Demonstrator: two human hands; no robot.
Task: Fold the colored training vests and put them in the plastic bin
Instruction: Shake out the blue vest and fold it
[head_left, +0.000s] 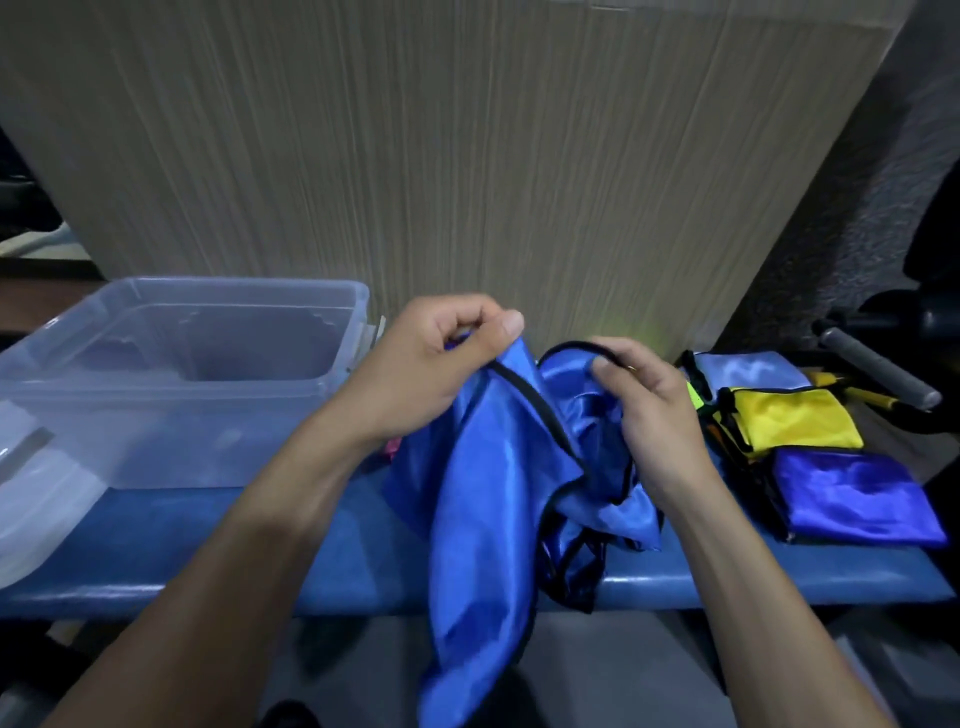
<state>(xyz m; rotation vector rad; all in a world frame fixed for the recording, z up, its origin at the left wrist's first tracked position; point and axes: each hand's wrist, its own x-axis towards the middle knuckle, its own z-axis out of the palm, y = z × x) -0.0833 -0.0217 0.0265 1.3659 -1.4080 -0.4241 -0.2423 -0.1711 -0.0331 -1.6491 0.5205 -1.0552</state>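
Surroundings: a blue padded worktop (218, 535) is seen in front of a beige grained panel (415, 156). A clear plastic bin (171, 384) stands on its left part, with a clear lid (36, 499) lying just beside it at the left edge. A grey-gripped bar (878, 369) is seen at the far right.
In the way: the hanging blue cloth covers the middle of the worktop; a scrap of pink fabric (393, 447) is partly hidden behind the left wrist.
Writing: none can be read.
Count: one plastic bin; one blue vest (493, 493) in hand; three folded vests at the right, namely a light blue vest (748, 370), a yellow vest (789, 418) and a purple vest (857, 499).
Left grip: the left hand (431, 364) is clamped on the blue vest's black-trimmed top edge, pinched between thumb and fingers.
Right grip: the right hand (649, 410) is closed on the black trim of a loop of the same vest.
Task item: the blue vest is held above the worktop's middle, unfolded, draping past the front edge, right of the bin.
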